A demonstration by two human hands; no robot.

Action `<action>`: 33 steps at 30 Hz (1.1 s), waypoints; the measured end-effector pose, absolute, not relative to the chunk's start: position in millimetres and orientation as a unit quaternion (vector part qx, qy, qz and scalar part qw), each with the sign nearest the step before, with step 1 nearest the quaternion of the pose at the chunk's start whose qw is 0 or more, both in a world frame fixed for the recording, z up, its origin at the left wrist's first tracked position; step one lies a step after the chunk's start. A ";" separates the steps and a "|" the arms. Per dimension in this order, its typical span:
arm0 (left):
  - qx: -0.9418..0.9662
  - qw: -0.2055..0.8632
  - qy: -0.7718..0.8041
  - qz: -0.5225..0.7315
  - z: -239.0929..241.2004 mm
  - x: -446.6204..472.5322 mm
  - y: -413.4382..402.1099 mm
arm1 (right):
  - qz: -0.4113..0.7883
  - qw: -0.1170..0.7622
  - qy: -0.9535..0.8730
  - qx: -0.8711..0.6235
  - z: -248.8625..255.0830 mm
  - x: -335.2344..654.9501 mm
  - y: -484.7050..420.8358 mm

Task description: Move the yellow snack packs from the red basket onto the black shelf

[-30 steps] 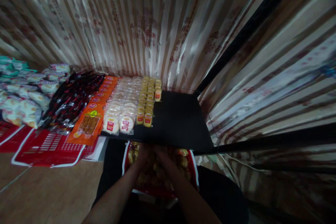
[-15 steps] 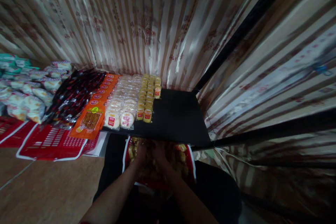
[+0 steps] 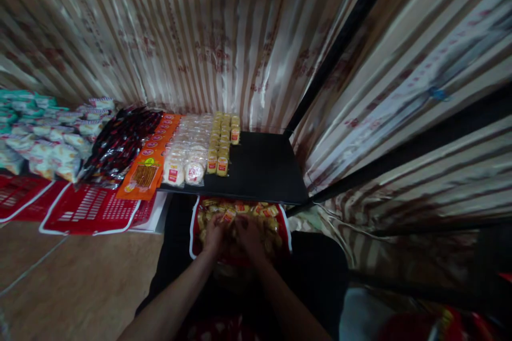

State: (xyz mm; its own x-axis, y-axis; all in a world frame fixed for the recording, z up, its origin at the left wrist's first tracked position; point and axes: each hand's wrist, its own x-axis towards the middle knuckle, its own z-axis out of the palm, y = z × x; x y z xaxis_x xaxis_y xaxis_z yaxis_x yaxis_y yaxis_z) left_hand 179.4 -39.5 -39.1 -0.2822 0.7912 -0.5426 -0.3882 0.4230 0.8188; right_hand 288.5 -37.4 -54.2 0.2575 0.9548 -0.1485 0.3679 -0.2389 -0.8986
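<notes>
A red basket point(image 3: 193, 229) with a white rim sits below the black shelf point(image 3: 264, 170), full of small yellow snack packs point(image 3: 267, 217). Both my hands are down in it, side by side. My left hand point(image 3: 215, 235) curls its fingers on a small yellow pack point(image 3: 228, 217) with a red label. My right hand point(image 3: 248, 233) lies close beside it among the packs, fingers bent; what it holds is hidden in the dim light. On the shelf, rows of the same yellow packs point(image 3: 222, 144) stand next to round white packs point(image 3: 188, 157).
Left along the shelf lie orange packets point(image 3: 149, 168), dark red-black packets point(image 3: 116, 146) and white-green bags point(image 3: 44, 138). Red baskets point(image 3: 92, 210) rest on the wooden floor point(image 3: 72, 282) at left. A striped shiny curtain point(image 3: 224, 37) lines the back and right. Black shelf posts point(image 3: 340, 37) cross it.
The view has tipped down and shifted left, so the red basket shows more fully. My hands stay in it, now lower in the pile, and the left one has a pack in its fingers.
</notes>
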 end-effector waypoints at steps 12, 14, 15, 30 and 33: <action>0.320 0.570 0.527 0.542 13.1 197.6 -38.9 | 0.516 0.464 -0.436 -0.573 -4.9 298.5 -37.1; 0.354 0.556 0.527 0.537 15.5 199.3 -33.0 | 0.507 0.477 -0.447 -0.563 0.3 302.9 -29.5; 0.368 0.543 0.532 0.535 15.7 200.3 -29.6 | 0.499 0.480 -0.454 -0.562 2.7 305.5 -24.5; 0.368 0.517 0.549 0.544 29.0 234.1 44.6 | 0.303 0.439 -0.552 -0.641 16.2 326.2 98.5; 0.348 0.535 0.531 0.557 27.2 239.0 68.2 | 0.282 0.436 -0.569 -0.638 14.5 322.6 122.5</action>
State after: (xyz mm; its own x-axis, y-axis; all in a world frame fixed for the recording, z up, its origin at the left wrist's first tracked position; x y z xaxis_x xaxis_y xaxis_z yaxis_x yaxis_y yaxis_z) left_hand 239.0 68.2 27.2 -0.1849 0.9660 -0.1804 -0.2253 0.1370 0.9646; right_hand 322.6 122.5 14.5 0.1936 0.9715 0.1366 0.4796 0.0278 -0.8771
